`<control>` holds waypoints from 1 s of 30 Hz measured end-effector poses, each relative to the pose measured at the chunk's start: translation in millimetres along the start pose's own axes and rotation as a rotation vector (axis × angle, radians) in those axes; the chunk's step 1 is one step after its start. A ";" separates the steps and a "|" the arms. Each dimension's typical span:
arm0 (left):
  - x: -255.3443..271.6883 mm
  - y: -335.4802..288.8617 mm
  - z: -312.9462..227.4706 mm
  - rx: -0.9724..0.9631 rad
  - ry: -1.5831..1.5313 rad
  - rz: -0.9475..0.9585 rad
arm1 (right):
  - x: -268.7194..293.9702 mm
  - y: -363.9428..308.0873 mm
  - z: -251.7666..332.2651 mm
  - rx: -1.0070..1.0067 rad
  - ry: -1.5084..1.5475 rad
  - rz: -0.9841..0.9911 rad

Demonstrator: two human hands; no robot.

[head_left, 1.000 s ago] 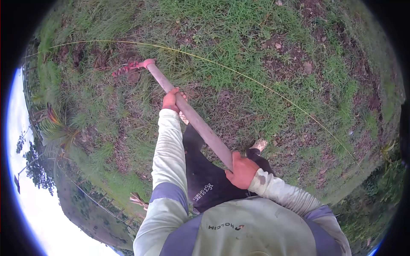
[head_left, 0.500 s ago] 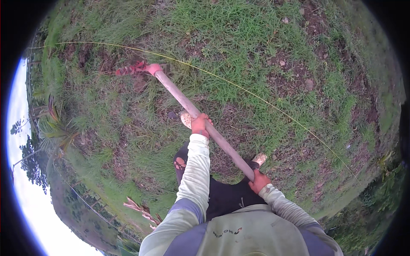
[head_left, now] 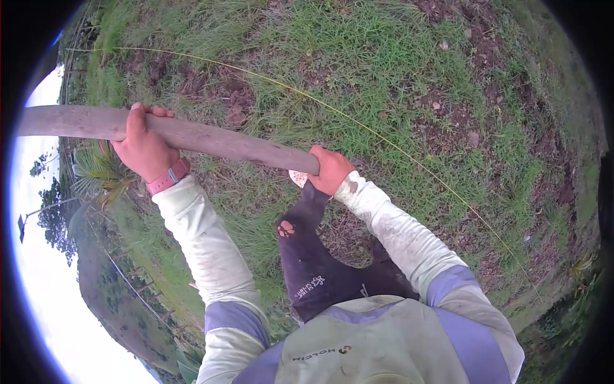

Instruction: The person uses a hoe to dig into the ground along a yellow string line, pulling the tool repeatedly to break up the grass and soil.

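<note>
My left hand (head_left: 148, 148) and my right hand (head_left: 331, 170) both grip the thick wooden handle of a hoe (head_left: 230, 142). The handle lies almost level across the upper left, raised above the ground. My right fingers wrap its near end, while my left hand holds it farther up, with the thumb over the top. Beyond my left hand the handle runs out past the left rim, so the hoe's head is out of sight. A red band (head_left: 169, 176) circles my left wrist.
A thin yellow line (head_left: 358, 123) stretches across the grassy slope (head_left: 384, 70) ahead. Patches of dug brown soil (head_left: 238, 105) show beyond the handle. One speckled shoe (head_left: 299, 177) stands below my right hand. A small palm (head_left: 102, 171) grows at the left.
The hoe has swung up off the ground and to the left, its red, soil-caked head leaving the view. Both hands have risen and moved left, still gripping the handle.
</note>
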State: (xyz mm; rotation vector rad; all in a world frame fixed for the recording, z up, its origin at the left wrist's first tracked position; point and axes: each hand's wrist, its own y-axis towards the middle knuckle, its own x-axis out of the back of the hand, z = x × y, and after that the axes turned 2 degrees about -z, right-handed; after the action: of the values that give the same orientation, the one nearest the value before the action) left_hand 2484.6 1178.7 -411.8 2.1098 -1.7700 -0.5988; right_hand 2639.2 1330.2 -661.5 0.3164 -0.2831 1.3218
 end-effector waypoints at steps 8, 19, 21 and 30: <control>-23.6 -223.2 267.6 0.611 0.009 -0.146 | 10.7 -155.7 -207.3 -0.542 -0.336 0.201; 29.5 -194.7 331.5 1.523 -0.206 0.237 | 60.1 -137.8 82.2 -0.733 -0.100 0.540; 36.8 -166.9 341.0 1.606 -0.125 0.299 | 51.2 -133.8 82.3 -0.741 -0.070 0.623; 67.8 -328.2 412.7 1.391 -0.049 0.023 | -39.6 -321.9 -139.8 -0.893 -0.457 0.476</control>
State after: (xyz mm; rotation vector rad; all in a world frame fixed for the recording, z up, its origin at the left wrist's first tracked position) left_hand 2562.5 1180.1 -937.7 2.7428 -2.5877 0.9220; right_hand 2947.2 1278.8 -826.6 -0.2356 -1.3466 1.4309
